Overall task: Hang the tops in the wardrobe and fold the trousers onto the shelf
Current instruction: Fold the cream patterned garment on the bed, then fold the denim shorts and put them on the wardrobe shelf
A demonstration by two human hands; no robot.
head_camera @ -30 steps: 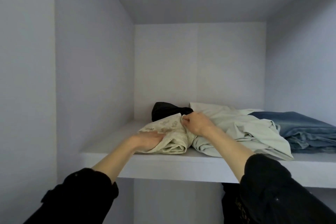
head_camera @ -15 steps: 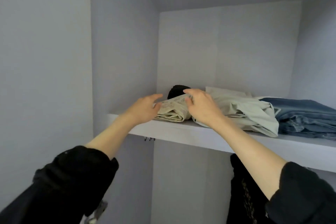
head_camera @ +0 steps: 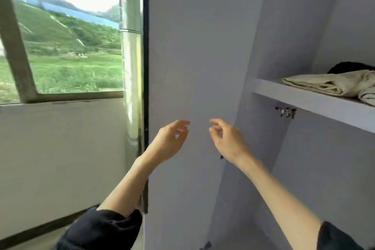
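Folded cream trousers (head_camera: pixel 328 85) lie on the white wardrobe shelf (head_camera: pixel 316 103) at the upper right, with a black garment (head_camera: pixel 351 66) behind them. My left hand (head_camera: pixel 170 140) and my right hand (head_camera: pixel 227 140) hover side by side in front of the open wardrobe door (head_camera: pixel 194 46), below and left of the shelf. Both hands hold nothing, with fingers loosely curled and apart. Neither touches the clothes.
A metal rail bracket (head_camera: pixel 286 111) sits under the shelf. Left of the door stands a silver pipe (head_camera: pixel 130 57), and a window (head_camera: pixel 60 36) shows green hills. A white wall (head_camera: pixel 60 158) runs below the window.
Both hands have let go of the cream trousers and dropped away from the shelf. My view has swung left, so the window and door now fill the frame.
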